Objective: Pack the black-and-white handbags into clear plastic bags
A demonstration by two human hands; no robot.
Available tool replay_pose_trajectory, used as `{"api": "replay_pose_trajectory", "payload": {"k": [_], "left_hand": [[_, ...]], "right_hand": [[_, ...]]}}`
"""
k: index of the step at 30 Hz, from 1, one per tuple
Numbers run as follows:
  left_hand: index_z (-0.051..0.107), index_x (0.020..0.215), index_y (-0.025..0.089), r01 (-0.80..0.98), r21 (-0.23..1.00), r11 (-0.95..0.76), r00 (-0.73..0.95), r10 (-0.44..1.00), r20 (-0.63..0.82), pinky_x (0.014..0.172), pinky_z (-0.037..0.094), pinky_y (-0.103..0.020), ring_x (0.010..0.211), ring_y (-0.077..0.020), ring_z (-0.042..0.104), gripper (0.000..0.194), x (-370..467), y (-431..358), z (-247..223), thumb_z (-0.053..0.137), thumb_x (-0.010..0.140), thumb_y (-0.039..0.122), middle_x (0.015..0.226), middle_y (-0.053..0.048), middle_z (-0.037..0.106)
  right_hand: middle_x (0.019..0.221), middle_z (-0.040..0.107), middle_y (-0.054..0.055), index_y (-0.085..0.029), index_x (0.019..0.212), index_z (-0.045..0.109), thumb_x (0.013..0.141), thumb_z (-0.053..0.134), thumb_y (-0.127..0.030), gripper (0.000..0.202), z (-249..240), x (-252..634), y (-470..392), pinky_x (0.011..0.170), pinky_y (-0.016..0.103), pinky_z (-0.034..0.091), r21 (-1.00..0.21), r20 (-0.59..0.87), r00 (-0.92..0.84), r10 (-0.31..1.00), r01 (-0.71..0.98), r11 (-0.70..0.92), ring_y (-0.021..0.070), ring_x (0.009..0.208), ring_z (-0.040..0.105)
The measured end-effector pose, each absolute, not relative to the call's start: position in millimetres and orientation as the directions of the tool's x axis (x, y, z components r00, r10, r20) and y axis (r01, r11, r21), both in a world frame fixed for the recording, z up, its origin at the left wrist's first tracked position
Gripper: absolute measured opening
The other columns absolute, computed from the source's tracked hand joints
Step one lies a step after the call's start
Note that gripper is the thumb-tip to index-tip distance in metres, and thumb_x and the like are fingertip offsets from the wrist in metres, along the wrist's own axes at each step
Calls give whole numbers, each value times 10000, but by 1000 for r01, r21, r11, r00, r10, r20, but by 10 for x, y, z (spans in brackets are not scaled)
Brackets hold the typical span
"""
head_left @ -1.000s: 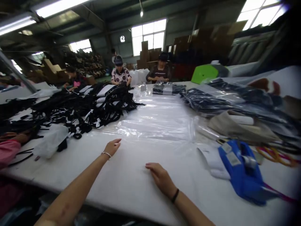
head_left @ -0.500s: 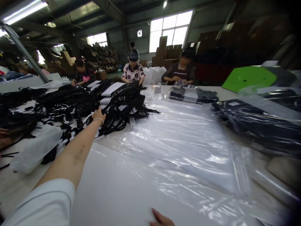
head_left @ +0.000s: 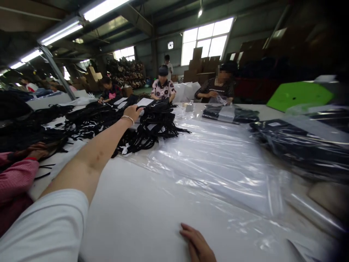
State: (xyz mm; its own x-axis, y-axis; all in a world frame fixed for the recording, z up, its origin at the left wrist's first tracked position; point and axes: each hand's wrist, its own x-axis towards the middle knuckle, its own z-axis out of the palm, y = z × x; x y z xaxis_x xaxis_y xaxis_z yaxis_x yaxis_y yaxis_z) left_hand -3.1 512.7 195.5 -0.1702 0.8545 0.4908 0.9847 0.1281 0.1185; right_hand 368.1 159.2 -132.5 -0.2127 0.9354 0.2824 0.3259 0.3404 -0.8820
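Note:
At the full stretch of my left arm, my left hand (head_left: 131, 114) is on a pile of black strapped fabric pieces (head_left: 159, 118). Its fingers look closed over the edge of a top piece, beside a white card (head_left: 145, 102); the fingertips are partly hidden. My right hand (head_left: 198, 243) rests low on the white tabletop (head_left: 136, 211), fingers stretched and holding nothing. Large clear plastic bags (head_left: 212, 153) lie flat beyond it.
Bagged dark goods (head_left: 297, 145) lie on the right, another bagged bundle (head_left: 231, 113) farther back. A green board (head_left: 300, 95) stands behind. At left, a co-worker's hands (head_left: 36, 150) touch black straps. Several co-workers are across the table.
My left hand has moved up and away from the pile's near side to its top. My right hand shows more. The view has shifted left, bringing a co-worker's pink checked sleeve into sight.

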Motion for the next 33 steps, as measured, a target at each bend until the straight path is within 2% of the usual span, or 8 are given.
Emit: {"api": "replay_pose_trajectory", "payload": {"k": [7, 11, 14, 20, 24, 26, 30, 33], "left_hand": [[688, 944, 116, 937, 116, -328, 164, 709, 686, 881, 435, -313, 892, -197, 628, 542, 986, 3356, 2700, 475, 941, 614, 834, -49, 657], [697, 858, 157, 844, 266, -465, 283, 809, 515, 706, 432, -253, 677, -129, 561, 515, 1346, 2047, 2320, 512, 910, 634, 682, 16, 603], [695, 782, 207, 758, 446, -475, 425, 879, 216, 606, 410, -247, 591, -122, 527, 462, 1587, 1261, 1902, 526, 903, 620, 635, 22, 600], [746, 857, 283, 587, 714, -382, 720, 649, -244, 723, 510, -264, 780, -184, 659, 467, 1440, 694, 1400, 469, 906, 655, 850, -17, 723], [721, 1000, 211, 822, 551, -144, 158, 987, 23, 867, 526, -326, 906, -221, 663, 510, 666, 1174, 772, 448, 918, 633, 985, -54, 741], [681, 1120, 132, 890, 457, 15, 3, 999, -39, 879, 536, -359, 939, -251, 667, 500, 360, 1413, 360, 561, 875, 550, 1085, -122, 726], [669, 1167, 101, 937, 347, 34, -38, 999, 6, 1016, 491, -430, 1100, -320, 630, 479, 258, 1594, -235, 654, 811, 422, 1175, -187, 688], [704, 1118, 105, 930, 367, 6, -42, 995, 92, 1073, 450, -445, 1136, -323, 617, 368, 377, 1571, -346, 579, 837, 308, 1160, -188, 687]], "right_hand": [[1198, 726, 120, -219, 1009, 760, 869, 637, -499, 336, -1066, 3709, 1660, 1014, 505, 547, -997, 70, -2, 998, 37, 70, 290, 1092, 696], [1229, 710, 106, -231, 1113, 681, 819, 705, -509, 405, -917, 3877, 1683, 1035, 481, 528, -893, -137, 56, 989, -439, -99, 264, 1143, 677], [1120, 745, 83, -233, 1088, 647, 883, 615, -496, 335, -863, 4149, 1589, 1016, 474, 531, -761, -314, -27, 949, -590, -269, 244, 1110, 694], [1002, 750, 104, -196, 1024, 628, 975, 327, -633, 533, -801, 4701, 1098, 899, 419, 571, -775, -462, -102, 881, -435, -458, 232, 968, 725], [981, 746, 122, -181, 1021, 646, 941, 368, -692, 587, -642, 4733, 1002, 848, 395, 587, -799, -505, -119, 855, -311, -515, 240, 905, 726], [962, 750, 116, -170, 1029, 656, 906, 513, -636, 502, -567, 4648, 1072, 855, 409, 585, -849, -476, -153, 866, -177, -497, 255, 899, 716], [1017, 750, 94, -156, 1031, 666, 729, 764, -374, 385, -488, 4488, 1212, 948, 439, 543, -947, -318, -66, 946, 67, -313, 277, 970, 685], [1052, 742, 102, -148, 1026, 679, 741, 730, -394, 380, -428, 4531, 1120, 953, 463, 532, -954, -232, 29, 972, 189, -233, 292, 986, 681]]}}
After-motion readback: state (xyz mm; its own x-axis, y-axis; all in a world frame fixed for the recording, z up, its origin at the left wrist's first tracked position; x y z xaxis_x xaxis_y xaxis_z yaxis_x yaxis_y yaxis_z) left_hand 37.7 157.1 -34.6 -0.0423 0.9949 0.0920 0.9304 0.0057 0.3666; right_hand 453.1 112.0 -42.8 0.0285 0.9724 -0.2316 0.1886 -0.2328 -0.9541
